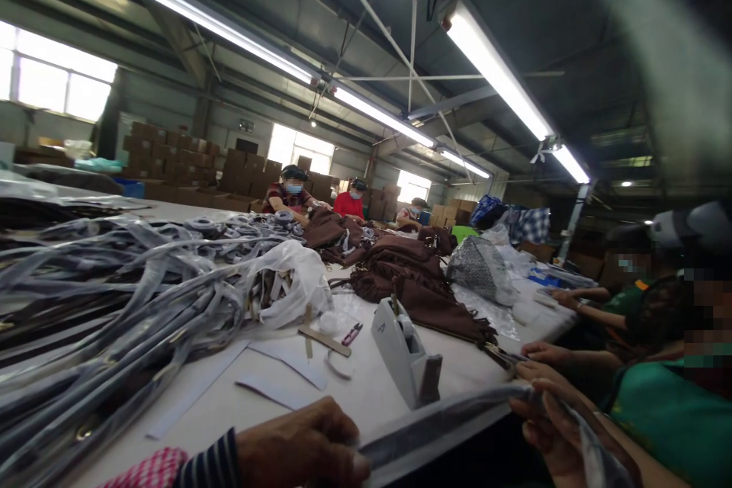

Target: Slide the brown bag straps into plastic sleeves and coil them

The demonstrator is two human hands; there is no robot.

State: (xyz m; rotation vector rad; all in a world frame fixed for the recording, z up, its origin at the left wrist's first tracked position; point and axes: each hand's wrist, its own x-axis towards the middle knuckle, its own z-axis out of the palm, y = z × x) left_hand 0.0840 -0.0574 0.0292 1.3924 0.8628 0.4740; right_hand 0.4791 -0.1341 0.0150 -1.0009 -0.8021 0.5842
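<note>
A dark strap in a clear plastic sleeve [443,427] stretches between my hands at the front table edge. My left hand [312,442], at the bottom centre, is closed with thumb and fingers on one end of it. At the lower right my right hand [552,427] grips the strap farther along, and a loose length hangs down past the wrist. Just beyond the strap stands a grey tape dispenser [403,354]. White paper strips [286,366] and small pink-handled thread snips [352,333] lie to its left.
A heap of plastic-wrapped straps [131,320] covers the table's left side, beside a white plastic bag [297,274]. Brown fabric bags [400,267] are piled mid-table. Co-workers sit close on the right, one hand [546,353] near mine; others work at the far end.
</note>
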